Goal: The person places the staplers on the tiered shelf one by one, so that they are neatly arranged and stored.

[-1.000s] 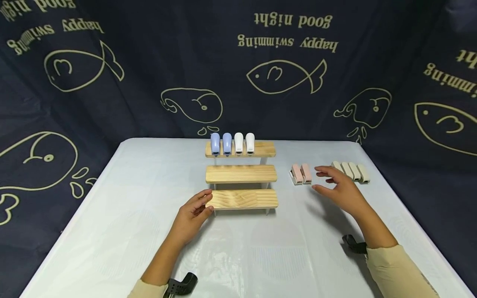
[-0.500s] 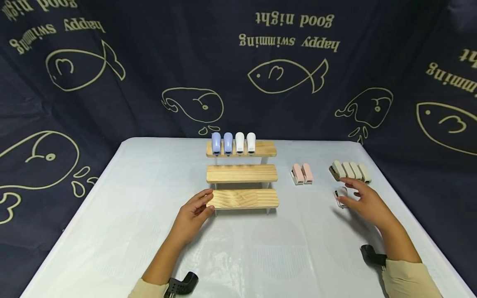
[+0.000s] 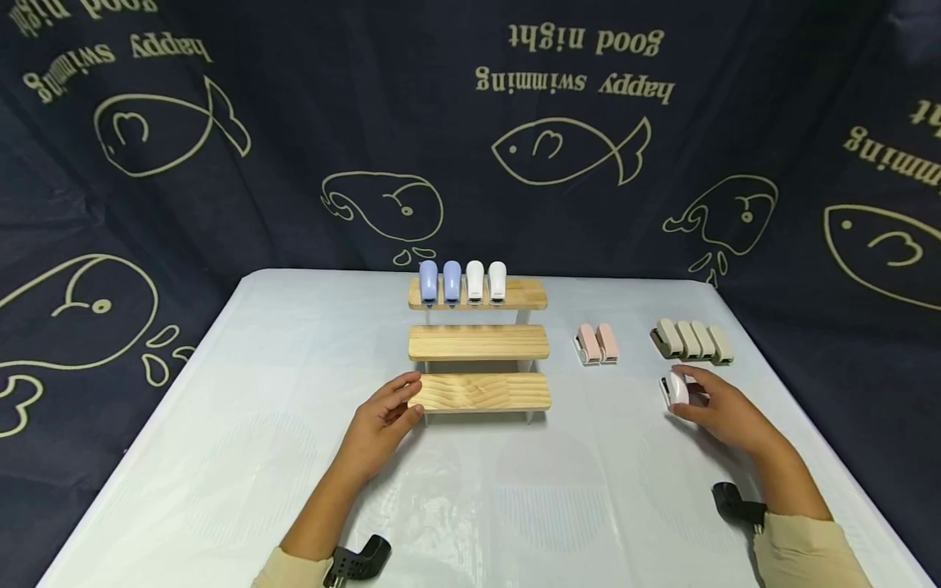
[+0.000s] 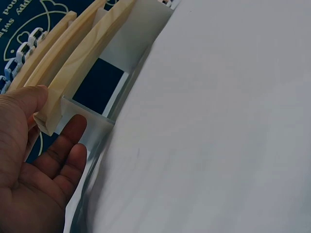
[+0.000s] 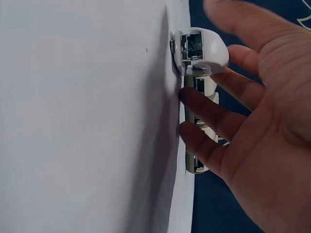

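White stapler (image 3: 675,389) stands between the right hand's (image 3: 724,412) thumb and fingers.

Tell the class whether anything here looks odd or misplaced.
The fish-print backdrop hangs upside down, its lettering inverted. One white stapler at the right hand is apart from the white pair on the top shelf.

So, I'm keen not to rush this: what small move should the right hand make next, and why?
Probably close the right hand on the rounded, glossy white stapler: it sits between thumb and fingers, and the right wrist view seems to show a gap beside the thumb. Two white staplers stand on the far pale wooden shelf, with bare wood to their right for another.
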A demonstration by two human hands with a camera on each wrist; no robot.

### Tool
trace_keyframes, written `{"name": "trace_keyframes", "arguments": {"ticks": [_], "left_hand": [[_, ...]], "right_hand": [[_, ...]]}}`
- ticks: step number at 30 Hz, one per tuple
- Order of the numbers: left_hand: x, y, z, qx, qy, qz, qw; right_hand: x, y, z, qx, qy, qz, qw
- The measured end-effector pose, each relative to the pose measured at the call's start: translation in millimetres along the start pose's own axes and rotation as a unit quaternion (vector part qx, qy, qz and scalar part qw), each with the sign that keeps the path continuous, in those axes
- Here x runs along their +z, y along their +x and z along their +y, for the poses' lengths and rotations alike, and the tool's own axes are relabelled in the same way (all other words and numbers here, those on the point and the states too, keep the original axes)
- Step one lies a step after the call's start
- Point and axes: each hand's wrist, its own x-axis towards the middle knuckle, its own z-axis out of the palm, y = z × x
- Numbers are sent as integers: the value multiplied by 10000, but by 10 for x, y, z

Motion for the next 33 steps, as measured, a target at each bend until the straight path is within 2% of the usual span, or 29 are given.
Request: {"name": "trace_keyframes", "arguments": {"ticks": [11,17,23,33], "left_hand": [[-5,-5,12,-16,5,-13,10000],[3,-3,8,32,45,-6,10000],[2,-6,16,0,-33,36,10000],[-2,2,5,-32,-31,-7,10000]], "right_hand": [[17,-10,38,3,-257,-39,9997],[35,-14,51,133,-212,-8,9997],[43,-8,60,29,-205,17,9998],[77,-5,63,-10,-203,321,9993]]}}
